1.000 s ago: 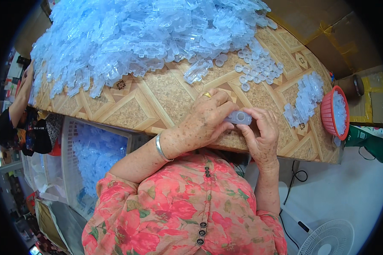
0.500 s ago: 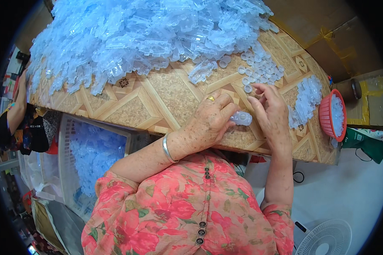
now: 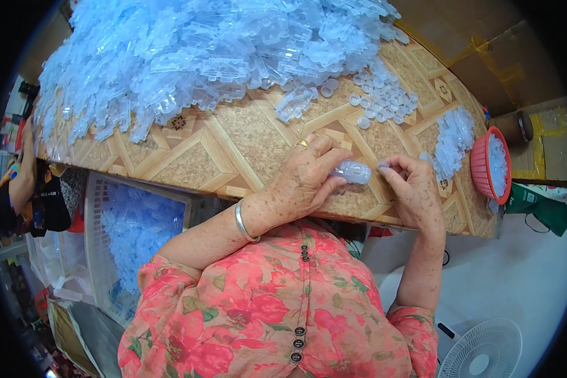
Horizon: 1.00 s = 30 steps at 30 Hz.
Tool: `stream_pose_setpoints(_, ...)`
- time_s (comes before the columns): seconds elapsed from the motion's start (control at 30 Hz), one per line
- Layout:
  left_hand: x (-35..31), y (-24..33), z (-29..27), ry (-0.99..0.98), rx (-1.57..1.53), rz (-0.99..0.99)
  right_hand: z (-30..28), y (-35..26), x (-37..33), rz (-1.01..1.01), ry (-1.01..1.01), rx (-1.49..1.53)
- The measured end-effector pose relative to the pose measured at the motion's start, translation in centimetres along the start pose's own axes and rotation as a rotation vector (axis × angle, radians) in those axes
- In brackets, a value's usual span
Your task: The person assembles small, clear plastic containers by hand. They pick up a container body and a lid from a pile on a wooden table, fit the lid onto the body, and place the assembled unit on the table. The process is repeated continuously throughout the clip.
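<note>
And the right hand (image 3: 419,189) has pulled back toward the wearer since 0.5 s ago, its loose fingers closing up: thumb and forefinger now pinch 1 small pale round piece (image 3: 383,165). The left hand (image 3: 305,173) keeps its grip, thumb and fingers pinching the clear plastic piece (image 3: 353,172), whose free end pokes out past the fingertips toward the right hand, a narrow gap between them.

Outward we go! Just right of the right hand lies a small batch of clear parts (image 3: 453,142), and beside it, at the right edge of the table (image 3: 239,135), a red basket (image 3: 479,165) holding more clear pieces. Over to the left, below the table's near edge, a white crate (image 3: 96,220) carries a load of bluish clear pieces. Both forearms cross that near edge. Open tabletop runs from the left hand up to the big heap (image 3: 195,63), while a cluster of round caps (image 3: 387,101) sits beyond the 2 hands.
</note>
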<state>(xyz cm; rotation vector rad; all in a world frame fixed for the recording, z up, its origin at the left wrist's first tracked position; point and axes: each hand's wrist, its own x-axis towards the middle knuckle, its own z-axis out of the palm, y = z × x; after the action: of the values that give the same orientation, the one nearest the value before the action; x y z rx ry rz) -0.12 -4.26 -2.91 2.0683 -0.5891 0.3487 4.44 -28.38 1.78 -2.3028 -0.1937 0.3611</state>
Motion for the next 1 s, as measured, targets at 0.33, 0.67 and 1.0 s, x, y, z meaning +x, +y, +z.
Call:
stream_pose_setpoints(0.33,0.0,-0.2,-0.2,-0.011,0.003,0.017,-2.4,0.8,-0.4,0.060,0.069,-0.268)
stream_pose_setpoints(0.67,0.1,-0.2,-0.3,-0.002,0.030,0.022,0.0,0.2,-1.6,-0.167,0.169,-0.213)
stream_pose_setpoints(1.0,0.0,-0.2,0.0,0.015,-0.022,0.014,3.3,-2.7,-2.0,-0.413,0.135,0.036)
